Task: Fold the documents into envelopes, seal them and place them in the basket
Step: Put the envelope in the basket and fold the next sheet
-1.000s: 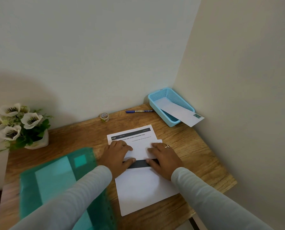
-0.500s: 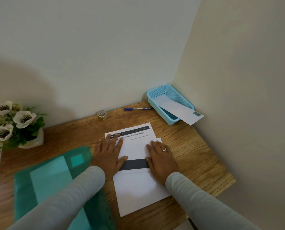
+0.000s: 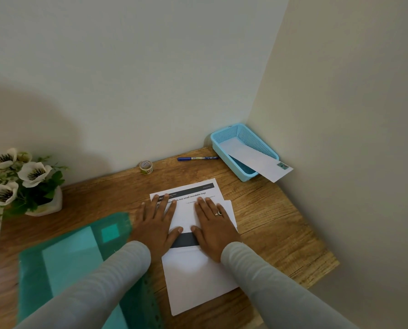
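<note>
The left hand (image 3: 156,222) and right hand (image 3: 213,225) lie flat, fingers straight, side by side and just apart, pressing the folded document (image 3: 195,281) onto the desk (image 3: 269,224). Its long axis runs away from the person, both hands equally near. The basket (image 3: 224,137), with 1 envelope (image 3: 257,160) overhanging its rim, sits far right, nearer the right hand.

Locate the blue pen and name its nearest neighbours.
In the head view the blue pen lies at the far edge of the desk, by the wall, between the tape roll on its left and the blue basket on its right.
</note>
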A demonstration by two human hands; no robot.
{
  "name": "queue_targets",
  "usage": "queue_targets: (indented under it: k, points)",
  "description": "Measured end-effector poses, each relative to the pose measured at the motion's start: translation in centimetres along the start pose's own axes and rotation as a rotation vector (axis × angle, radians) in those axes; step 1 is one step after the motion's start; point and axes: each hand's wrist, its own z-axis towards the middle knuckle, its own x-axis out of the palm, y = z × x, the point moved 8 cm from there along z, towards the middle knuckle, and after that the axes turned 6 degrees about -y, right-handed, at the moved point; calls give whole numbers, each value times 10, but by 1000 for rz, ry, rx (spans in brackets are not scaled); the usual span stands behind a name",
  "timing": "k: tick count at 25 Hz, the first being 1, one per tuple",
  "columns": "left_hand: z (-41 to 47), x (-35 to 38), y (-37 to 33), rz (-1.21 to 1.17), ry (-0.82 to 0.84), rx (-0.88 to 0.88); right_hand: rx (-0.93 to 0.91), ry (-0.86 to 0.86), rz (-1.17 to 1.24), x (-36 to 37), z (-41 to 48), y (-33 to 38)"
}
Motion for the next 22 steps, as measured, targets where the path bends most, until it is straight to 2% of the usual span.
queue_targets:
  k: [5,8,15,18,22]
  points:
    - [0,-2,-2,43,33,-5,167,16,6,-1,-18,-64]
    - [2,-10,-13,95,49,-11,167,8,1,-1,-19,-68]
    - [29,-22,-91,85,70,169,175,51,-15,-3,-19,-67]
    - [26,-21,-73,74,89,146,175,49,-10,-4,-18,-68]
    - [10,-15,-13,95,98,50,170,39,10,-1,-19,-70]
